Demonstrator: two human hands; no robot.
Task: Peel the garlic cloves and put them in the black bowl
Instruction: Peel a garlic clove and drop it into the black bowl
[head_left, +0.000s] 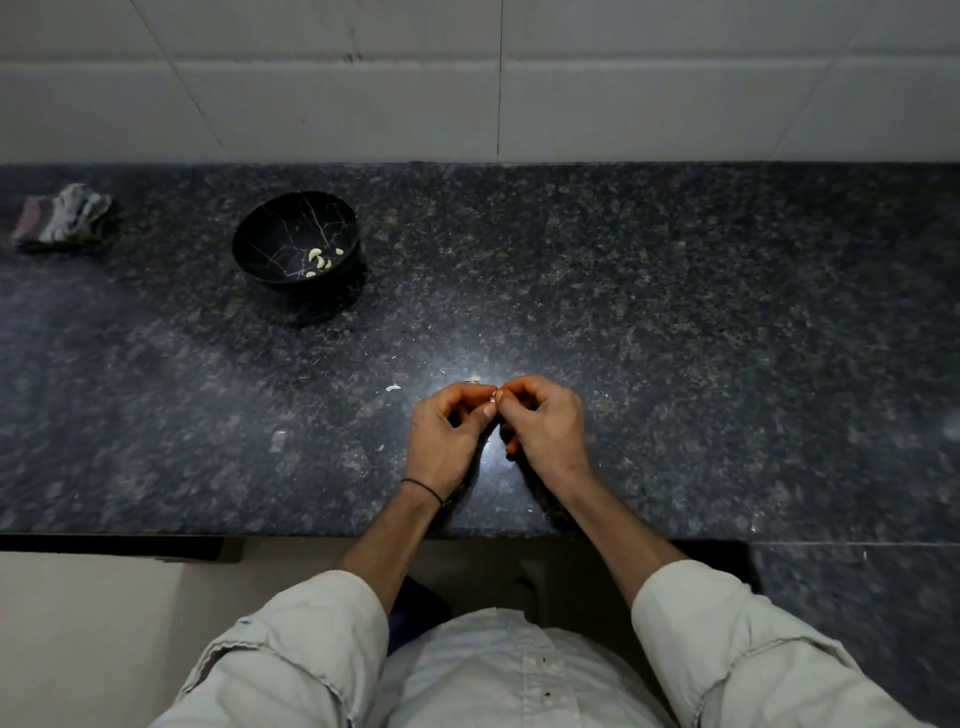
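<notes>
Pinched between both hands' fingertips, left hand (448, 431) and right hand (545, 428), near the counter's (675, 312) front edge, a clove (493, 396) is judged light, slippery; firm end-grip advised.

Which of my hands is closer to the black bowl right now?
Left. Your left hand sits nearer the black bowl, which is up and to its left; your right hand is just beyond it, farther right.

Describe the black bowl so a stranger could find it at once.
Start at the dark speckled counter under the white tiled wall. The bowl sits at its back left, right of a crumpled cloth. It alone is round and black, with thin pale veins and peeled garlic cloves inside.
</notes>
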